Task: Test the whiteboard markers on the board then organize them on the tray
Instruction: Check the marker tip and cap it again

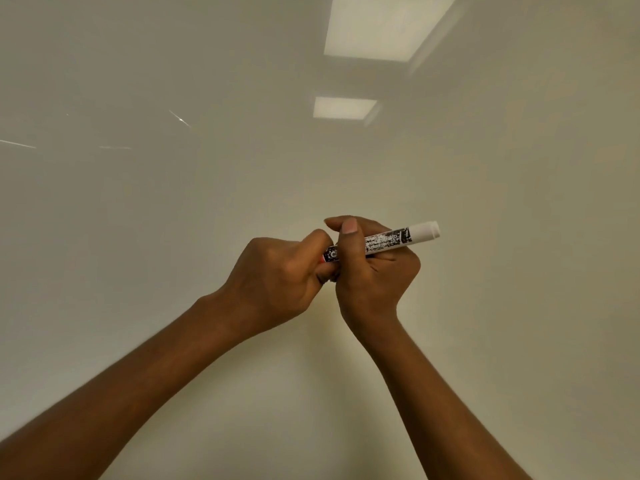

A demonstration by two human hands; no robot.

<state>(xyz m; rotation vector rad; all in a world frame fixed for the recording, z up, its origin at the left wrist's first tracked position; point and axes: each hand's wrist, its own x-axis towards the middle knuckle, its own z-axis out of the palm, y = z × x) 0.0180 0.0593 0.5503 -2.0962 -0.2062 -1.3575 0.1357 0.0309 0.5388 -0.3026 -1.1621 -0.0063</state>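
Gripping a marker (384,241) before the whiteboard (173,237), the right hand (370,271) curls fingers and thumb round its barrel; the left hand (277,275) pinches its left end, white tail pointing right.
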